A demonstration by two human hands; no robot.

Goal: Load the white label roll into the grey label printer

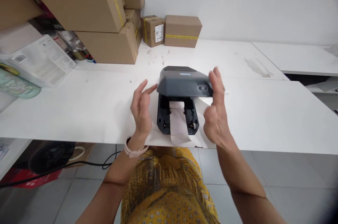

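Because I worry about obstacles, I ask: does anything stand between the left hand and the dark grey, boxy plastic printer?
Nothing visible stands between the bare left hand and the dark grey, boxy plastic printer. Its fingers reach the left edge of the raised dark grey lid; whether they touch is unclear.

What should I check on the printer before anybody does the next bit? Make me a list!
1. Roll inside printer: ok, it's in there.
2. Strip out the front: ok, it pokes past the edge.
3. Lid down: not ok, it's raised at the front.
4. Left hand empty: ok, it holds nothing.
5. Right hand off the lid: cannot tell, it's blurry there.
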